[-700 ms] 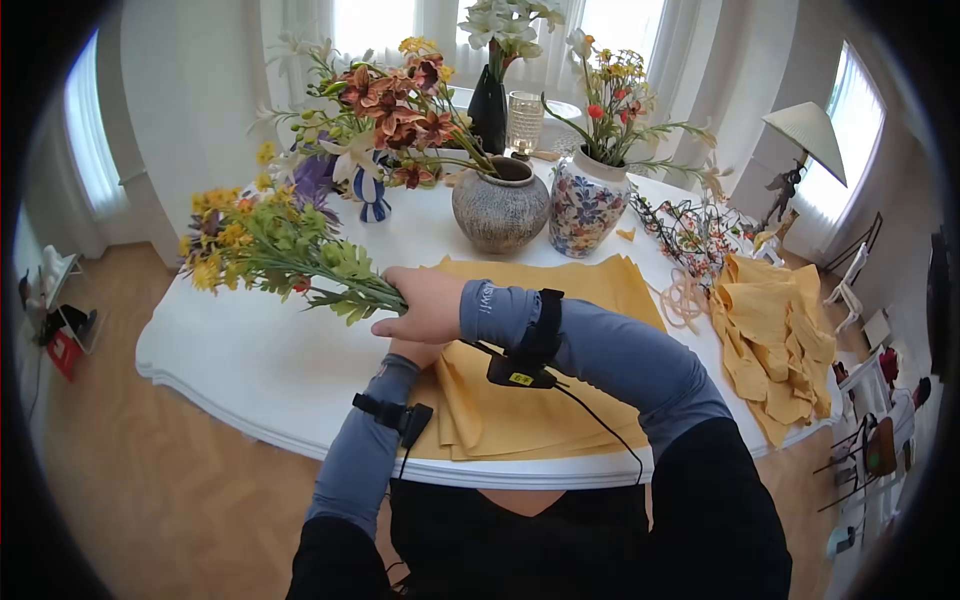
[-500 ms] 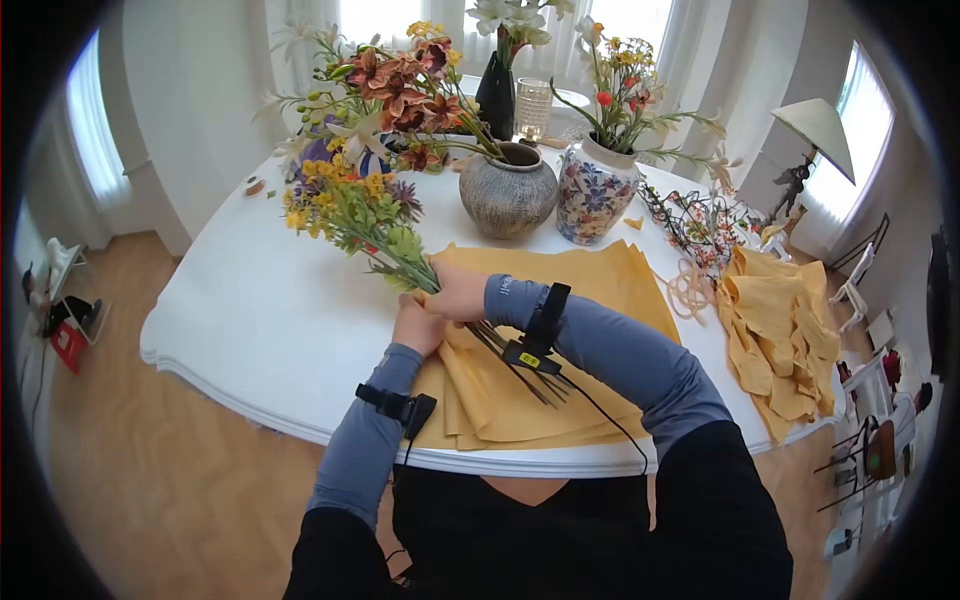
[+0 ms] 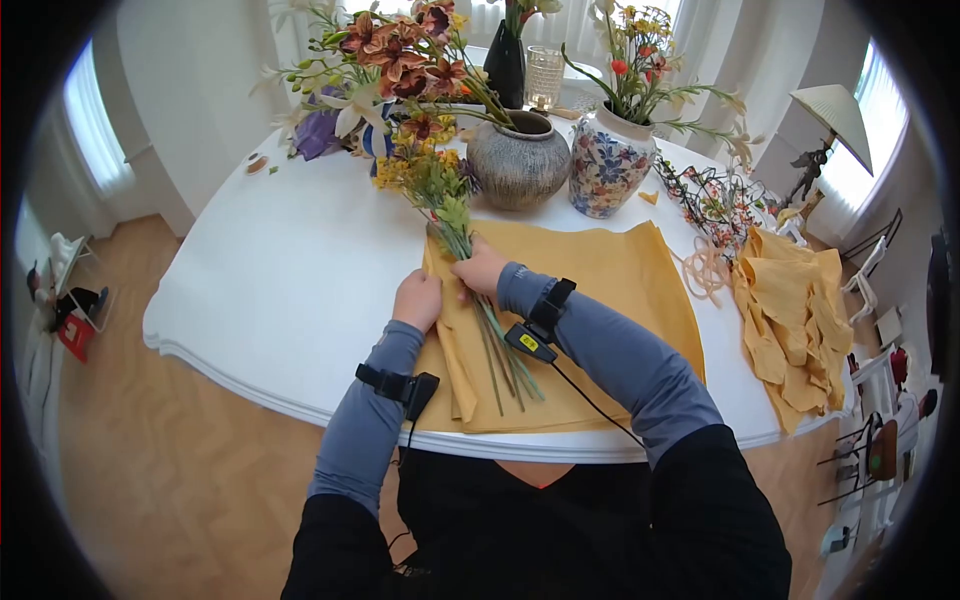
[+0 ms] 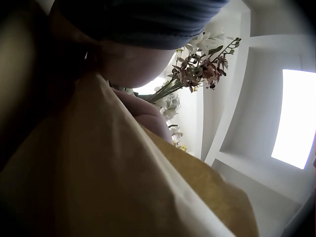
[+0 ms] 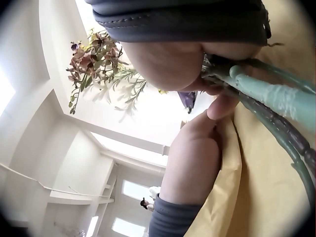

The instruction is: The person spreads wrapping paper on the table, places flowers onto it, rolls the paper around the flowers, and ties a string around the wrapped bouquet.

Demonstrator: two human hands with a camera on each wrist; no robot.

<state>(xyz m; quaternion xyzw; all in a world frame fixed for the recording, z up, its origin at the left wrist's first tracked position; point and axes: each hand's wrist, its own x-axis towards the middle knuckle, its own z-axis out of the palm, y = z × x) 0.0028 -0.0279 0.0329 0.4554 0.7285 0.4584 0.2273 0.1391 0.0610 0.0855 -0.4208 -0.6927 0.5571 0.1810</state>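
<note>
Currently, the yellow paper lies at the front edge of the white table, its left side folded up. The left hand pinches this fold. The right hand grips the bunch of flowers by its stems, above the paper; the stem ends point toward the front edge, the blossoms away. Beyond stand a gray vase, a patterned vase at its right, and a black vase behind.
</note>
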